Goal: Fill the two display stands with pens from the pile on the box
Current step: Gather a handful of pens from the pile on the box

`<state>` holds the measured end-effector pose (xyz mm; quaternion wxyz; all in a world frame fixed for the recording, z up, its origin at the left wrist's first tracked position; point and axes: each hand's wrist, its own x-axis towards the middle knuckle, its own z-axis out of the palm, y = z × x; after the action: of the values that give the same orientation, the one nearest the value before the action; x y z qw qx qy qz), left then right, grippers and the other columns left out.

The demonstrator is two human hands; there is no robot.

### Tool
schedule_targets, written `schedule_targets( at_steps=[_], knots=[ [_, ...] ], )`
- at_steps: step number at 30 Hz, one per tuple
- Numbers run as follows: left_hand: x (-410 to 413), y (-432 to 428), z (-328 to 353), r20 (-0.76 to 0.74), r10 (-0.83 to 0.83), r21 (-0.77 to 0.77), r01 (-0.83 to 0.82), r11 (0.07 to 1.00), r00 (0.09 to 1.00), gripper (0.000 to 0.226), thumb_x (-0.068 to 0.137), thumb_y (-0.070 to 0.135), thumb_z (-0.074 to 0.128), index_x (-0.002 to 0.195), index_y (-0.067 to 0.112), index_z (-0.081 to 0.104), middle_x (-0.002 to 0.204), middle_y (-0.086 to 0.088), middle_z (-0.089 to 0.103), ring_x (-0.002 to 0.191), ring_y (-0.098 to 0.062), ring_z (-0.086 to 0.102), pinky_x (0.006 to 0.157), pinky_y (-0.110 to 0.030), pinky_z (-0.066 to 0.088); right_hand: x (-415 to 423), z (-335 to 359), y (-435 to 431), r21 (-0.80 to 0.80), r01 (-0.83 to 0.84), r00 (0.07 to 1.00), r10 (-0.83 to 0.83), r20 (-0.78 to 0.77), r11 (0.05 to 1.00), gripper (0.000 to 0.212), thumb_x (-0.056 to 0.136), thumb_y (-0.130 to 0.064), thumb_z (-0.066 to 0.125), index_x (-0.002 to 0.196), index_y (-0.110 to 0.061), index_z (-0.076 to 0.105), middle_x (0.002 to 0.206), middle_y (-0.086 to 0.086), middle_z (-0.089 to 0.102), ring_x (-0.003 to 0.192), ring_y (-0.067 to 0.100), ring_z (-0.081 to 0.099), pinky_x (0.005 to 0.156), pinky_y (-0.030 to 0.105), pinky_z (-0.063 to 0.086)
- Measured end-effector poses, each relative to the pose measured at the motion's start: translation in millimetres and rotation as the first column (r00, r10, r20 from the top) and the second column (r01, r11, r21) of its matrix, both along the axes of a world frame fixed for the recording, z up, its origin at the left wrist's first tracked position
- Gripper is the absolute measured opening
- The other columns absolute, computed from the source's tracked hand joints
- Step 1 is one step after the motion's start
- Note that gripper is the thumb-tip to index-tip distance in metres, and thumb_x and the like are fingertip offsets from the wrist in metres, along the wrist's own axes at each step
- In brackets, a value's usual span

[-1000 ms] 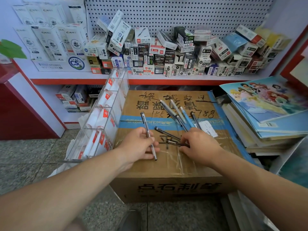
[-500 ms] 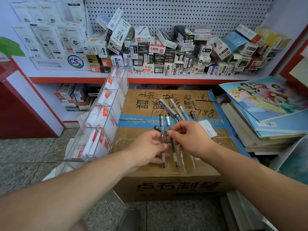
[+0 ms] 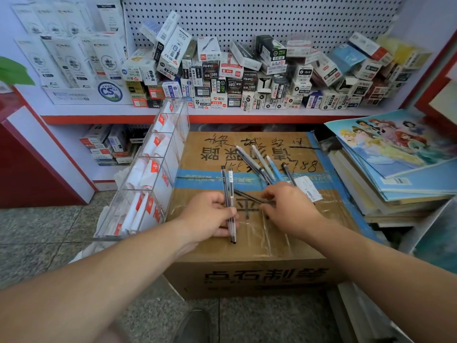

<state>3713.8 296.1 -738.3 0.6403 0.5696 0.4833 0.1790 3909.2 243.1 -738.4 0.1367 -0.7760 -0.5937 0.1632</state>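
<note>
Shop corner, pegboard wall above a red-edged shelf crowded with small pen cartons; speckled tile floor.

Item 1: cardboard box on the floor, top taped and hand-lettered, with a white label towards its right side.
Item 2: pile of pens on the far half of the box top, lying fanned and slanted.
Item 3: clear display stand, compartmented, leaning against the box's left side; it holds white wrapped pieces with red marks.
Item 4: left hand, clenched round two pens held side by side, tips down on the box.
Item 5: right hand, fingers pinching one end of a dark pen lying flat on the box.
Item 6: stack of books, right of the box.
</note>
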Motion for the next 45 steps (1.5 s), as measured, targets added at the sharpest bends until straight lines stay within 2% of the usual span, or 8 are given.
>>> schedule_targets(
  at_steps=[8,16,21,28,33,38,41,45],
  knots=[
    [5.4,-0.3,-0.8,-0.023,0.008,-0.032,-0.008,0.999,1.000,0.012,0.102,0.004,0.057,0.113,0.006,0.059,0.104,-0.016,0.076,0.093,-0.026,0.077,0.082,-0.043,0.064,1.8,-8.3,5.2,-0.115,0.023,0.999,-0.019,0.038,0.993,0.008,0.095,-0.030,0.069,0.092,-0.023,0.069,0.091,-0.002,0.069,0.089,0.017,0.066,0.083,0.037,0.059],
    [13.1,-6.3,3.0,0.046,-0.005,-0.067,0.008,0.998,0.999,0.016,0.100,0.008,0.063,0.115,0.009,0.070,0.100,-0.008,0.079,0.094,-0.020,0.077,0.085,-0.040,0.063,-7.9,5.9,-18.1,0.004,0.090,0.894,-0.079,-0.440,0.996,0.007,0.094,-0.025,0.072,0.088,-0.021,0.070,0.080,-0.001,0.071,0.071,0.010,0.066,0.064,0.025,0.055],
    [22.5,-13.8,5.7,0.122,-0.019,-0.111,0.033,0.993,0.992,0.016,0.100,0.010,0.063,0.114,0.010,0.070,0.102,-0.010,0.079,0.095,-0.026,0.077,0.092,-0.046,0.060,-13.2,9.1,-31.4,0.053,0.061,0.834,-0.022,-0.551,0.997,0.005,0.092,-0.020,0.076,0.088,-0.019,0.072,0.079,0.004,0.073,0.064,0.008,0.066,0.058,0.021,0.056],
    [28.6,-12.7,3.4,0.098,-0.019,-0.155,0.034,0.987,0.995,0.020,0.096,0.007,0.068,0.116,0.006,0.070,0.101,-0.013,0.079,0.095,-0.028,0.077,0.094,-0.047,0.060,-4.2,6.4,-33.4,0.071,-0.028,0.878,0.058,-0.474,0.997,0.008,0.095,-0.017,0.071,0.093,-0.024,0.076,0.076,-0.008,0.070,0.065,-0.001,0.065,0.058,0.014,0.051],
    [30.5,-9.1,1.9,0.068,0.000,-0.141,0.010,0.990,0.998,0.016,0.095,0.003,0.069,0.110,0.003,0.070,0.095,-0.010,0.080,0.088,-0.025,0.078,0.080,-0.040,0.064,28.0,3.7,-20.1,0.109,0.144,0.981,-0.128,-0.144,0.984,0.007,0.095,-0.024,0.070,0.102,-0.025,0.072,0.086,-0.014,0.067,0.078,0.001,0.062,0.066,0.016,0.051],
    [31.2,-8.6,-1.2,0.043,-0.013,-0.120,0.018,0.993,0.999,0.014,0.095,0.004,0.069,0.108,0.003,0.070,0.092,-0.009,0.080,0.087,-0.023,0.078,0.073,-0.035,0.064,34.6,-4.6,-10.4,0.046,0.150,0.989,-0.150,0.007,0.988,0.017,0.092,-0.037,0.073,0.097,-0.022,0.068,0.087,-0.007,0.066,0.077,0.009,0.062,0.067,0.028,0.055],
    [32.0,-7.3,-2.1,0.040,-0.016,-0.124,0.021,0.992,0.999,0.015,0.095,0.005,0.068,0.110,0.002,0.070,0.094,-0.011,0.080,0.087,-0.024,0.078,0.074,-0.036,0.064,31.4,-7.8,-5.0,-0.029,0.144,0.988,-0.142,0.053,0.989,0.017,0.094,-0.038,0.071,0.096,-0.021,0.070,0.085,-0.004,0.066,0.072,0.009,0.060,0.057,0.023,0.046],
    [32.7,-5.2,-3.5,0.043,-0.006,-0.120,0.011,0.993,0.999,0.013,0.097,0.006,0.067,0.109,0.003,0.069,0.095,-0.013,0.079,0.089,-0.026,0.078,0.081,-0.041,0.064,33.7,-8.8,-3.1,-0.076,0.169,0.985,-0.167,0.035,0.983,0.014,0.096,-0.031,0.068,0.099,-0.019,0.076,0.089,-0.001,0.071,0.078,0.014,0.065,0.067,0.029,0.057]
  ],
)
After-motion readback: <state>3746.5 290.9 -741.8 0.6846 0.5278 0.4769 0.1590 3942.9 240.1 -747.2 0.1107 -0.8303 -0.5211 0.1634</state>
